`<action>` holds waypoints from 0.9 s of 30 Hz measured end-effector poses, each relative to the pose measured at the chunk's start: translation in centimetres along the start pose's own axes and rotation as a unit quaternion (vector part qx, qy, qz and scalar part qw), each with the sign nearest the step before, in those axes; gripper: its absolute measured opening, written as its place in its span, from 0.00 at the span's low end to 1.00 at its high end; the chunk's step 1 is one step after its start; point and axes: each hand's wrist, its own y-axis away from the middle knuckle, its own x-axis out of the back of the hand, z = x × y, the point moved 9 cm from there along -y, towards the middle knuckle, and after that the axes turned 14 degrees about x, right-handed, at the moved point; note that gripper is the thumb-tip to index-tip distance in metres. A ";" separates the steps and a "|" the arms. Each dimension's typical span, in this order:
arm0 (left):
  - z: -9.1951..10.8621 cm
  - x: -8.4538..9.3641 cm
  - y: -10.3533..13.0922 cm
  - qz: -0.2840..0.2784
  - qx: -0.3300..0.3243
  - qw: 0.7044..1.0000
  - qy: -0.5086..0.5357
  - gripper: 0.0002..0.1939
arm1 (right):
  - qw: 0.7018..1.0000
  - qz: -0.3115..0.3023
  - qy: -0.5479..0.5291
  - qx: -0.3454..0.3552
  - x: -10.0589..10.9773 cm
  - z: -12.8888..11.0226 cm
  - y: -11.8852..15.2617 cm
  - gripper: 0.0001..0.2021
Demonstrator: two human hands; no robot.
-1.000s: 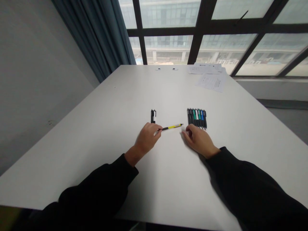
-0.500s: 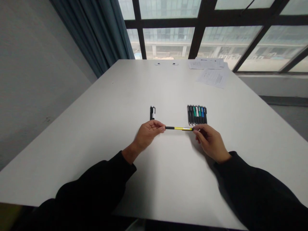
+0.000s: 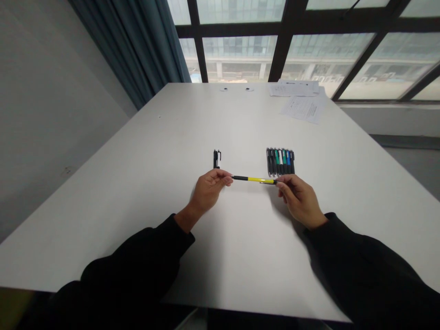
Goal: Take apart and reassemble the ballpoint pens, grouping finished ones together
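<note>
A yellow and black pen [image 3: 256,179] is held level above the table between my two hands. My left hand [image 3: 209,187] pinches its black tip end between thumb and fingers. At the clip end, the fingers of my right hand [image 3: 298,198] are closed on it. Just beyond my left hand lie a couple of pens [image 3: 217,158], black and white, their lower ends partly hidden by that hand. Beyond my right hand is a neat row of several pens [image 3: 280,160] side by side, with black, green, white and blue barrels.
The white table [image 3: 192,123] stretches away to a window [image 3: 240,55]. Printed papers [image 3: 302,107] lie at its far right corner, and two small round fittings [image 3: 247,89] sit near the far edge. A blue curtain [image 3: 137,46] hangs at the back left.
The pen has turned slightly, its tip end a little higher and more of the tip showing at my left fingers. My right hand keeps its hold; the whole view has shifted slightly.
</note>
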 end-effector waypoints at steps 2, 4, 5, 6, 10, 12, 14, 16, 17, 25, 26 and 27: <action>0.1 0.1 0.0 0.008 -0.006 1.000 -0.006 0.14 | 1.000 -0.005 0.009 -0.001 0.0 0.1 0.0 0.12; 0.1 0.1 0.0 0.011 -0.011 1.000 -0.013 0.14 | 1.000 -0.008 0.018 0.002 0.0 0.0 0.0 0.12; 0.2 0.1 0.0 0.011 -0.014 1.000 -0.015 0.14 | 1.000 -0.010 0.020 0.004 0.0 -0.1 0.0 0.12; 0.1 0.1 0.0 0.010 -0.016 1.000 -0.018 0.14 | 1.000 -0.011 0.022 0.007 0.0 -0.2 0.0 0.12; 0.1 0.1 0.0 0.008 -0.020 1.000 -0.022 0.13 | 0.999 -0.021 0.035 0.011 0.0 -0.5 -0.1 0.12; 0.0 0.1 0.0 0.009 -0.020 0.999 -0.027 0.13 | 0.999 -0.026 0.039 0.010 0.0 -0.6 -0.1 0.13; 0.0 0.1 0.0 0.009 -0.019 0.999 -0.034 0.14 | 0.999 -0.033 0.041 0.011 -0.1 -0.7 -0.1 0.14; 0.0 0.1 0.0 0.007 -0.018 0.999 -0.040 0.14 | 0.998 -0.039 0.046 0.013 -0.2 -0.9 -0.2 0.14; 0.0 0.1 0.0 0.007 -0.018 0.999 -0.043 0.14 | 0.998 -0.042 0.049 0.014 -0.2 -0.9 -0.2 0.15; 0.1 -0.1 0.3 0.006 -0.024 0.997 -0.068 0.18 | 0.996 -0.055 0.072 0.024 -0.3 -1.3 -0.4 0.18; 0.1 -0.1 0.3 0.006 -0.023 0.997 -0.071 0.18 | 0.995 -0.056 0.075 0.024 -0.3 -1.3 -0.4 0.18; 0.1 -0.1 0.4 0.006 -0.022 0.997 -0.074 0.18 | 0.995 -0.058 0.077 0.025 -0.3 -1.4 -0.4 0.18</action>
